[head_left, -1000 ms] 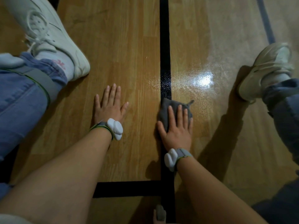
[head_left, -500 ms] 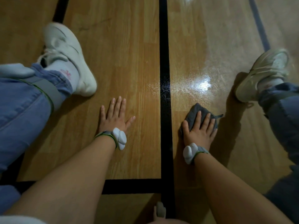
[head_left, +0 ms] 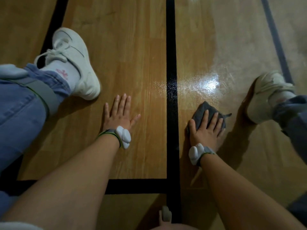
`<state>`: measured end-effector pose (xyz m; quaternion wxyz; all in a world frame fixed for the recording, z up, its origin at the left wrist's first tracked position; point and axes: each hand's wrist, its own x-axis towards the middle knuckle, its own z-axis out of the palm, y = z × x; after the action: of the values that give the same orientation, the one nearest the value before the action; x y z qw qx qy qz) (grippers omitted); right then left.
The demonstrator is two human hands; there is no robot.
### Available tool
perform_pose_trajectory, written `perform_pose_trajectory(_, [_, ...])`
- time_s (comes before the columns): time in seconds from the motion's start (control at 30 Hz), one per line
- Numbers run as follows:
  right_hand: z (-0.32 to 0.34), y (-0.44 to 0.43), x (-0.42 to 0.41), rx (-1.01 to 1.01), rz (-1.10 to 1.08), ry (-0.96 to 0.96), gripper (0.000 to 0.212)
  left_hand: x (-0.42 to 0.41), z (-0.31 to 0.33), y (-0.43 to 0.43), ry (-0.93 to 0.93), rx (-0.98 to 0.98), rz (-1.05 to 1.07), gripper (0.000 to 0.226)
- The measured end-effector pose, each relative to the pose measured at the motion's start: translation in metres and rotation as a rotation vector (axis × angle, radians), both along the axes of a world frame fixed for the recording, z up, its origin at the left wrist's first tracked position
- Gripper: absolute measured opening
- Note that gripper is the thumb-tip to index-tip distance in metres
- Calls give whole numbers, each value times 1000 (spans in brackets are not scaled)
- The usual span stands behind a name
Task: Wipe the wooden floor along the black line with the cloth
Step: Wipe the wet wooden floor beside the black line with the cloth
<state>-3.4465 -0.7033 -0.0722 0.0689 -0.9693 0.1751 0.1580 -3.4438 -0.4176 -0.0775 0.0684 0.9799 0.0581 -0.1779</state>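
Observation:
A black line (head_left: 171,63) runs straight away from me down the wooden floor (head_left: 129,55). My right hand (head_left: 205,131) lies flat on a dark grey cloth (head_left: 201,110) and presses it to the boards just right of the line. The cloth's far edge and a corner stick out past my fingers. My left hand (head_left: 118,113) rests palm down on the floor left of the line, fingers spread, holding nothing. Both wrists wear white sensor bands.
My legs in blue jeans are spread to both sides, with a white sneaker at left (head_left: 74,62) and one at right (head_left: 265,95). A black cross line (head_left: 137,185) meets the long line near me. A bright glare spot (head_left: 207,83) shines beyond the cloth.
My right hand has slid the cloth from on top of the black line to the boards right of it. The view shifted back a little; my left hand stays planted.

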Motion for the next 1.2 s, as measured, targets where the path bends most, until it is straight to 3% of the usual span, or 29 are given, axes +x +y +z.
perform_pose_trajectory(0.13, [1, 27, -14, -23, 26, -50, 72, -2, -2, 1, -18, 2, 1, 75])
perform_pose_trajectory(0.33, [-7, 105, -64, 14, 386, -94, 76, 0, -1, 2, -15, -14, 17, 67])
perform_pose_trajectory(0.5, [-6, 119, -82, 117, 502, -192, 58, 3, 9, 4, -9, -140, 84, 60])
perform_pose_trajectory(0.6, [25, 112, -67, 406, 371, -249, 49, 1, 18, 6, -85, -233, 174, 59])
perform_pose_trajectory(0.7, [65, 103, -47, 1002, -87, -109, 32, -4, 22, 9, -146, -288, 270, 58])
perform_pose_trajectory(0.77, [81, 89, -31, 1192, -307, -40, 26, -9, 26, 10, -191, -311, 307, 57])
perform_pose_trajectory(0.87, [78, 52, -9, 1078, -395, -32, 47, -12, 24, 4, -219, -324, 319, 57])
perform_pose_trajectory(0.93, [68, 20, -4, 918, -508, -155, 54, -15, 23, -1, -233, -323, 319, 57])
perform_pose_trajectory(1.03, [59, 4, -13, 634, -614, -414, 22, -20, 20, -7, -236, -289, 308, 58])
perform_pose_trajectory(1.1, [55, 19, -17, 604, -327, -427, 29, -23, 18, -12, -208, -242, 256, 60])
perform_pose_trajectory(1.2, [39, 51, -24, 433, 333, -256, 46, -35, 15, -12, -143, -153, 151, 62])
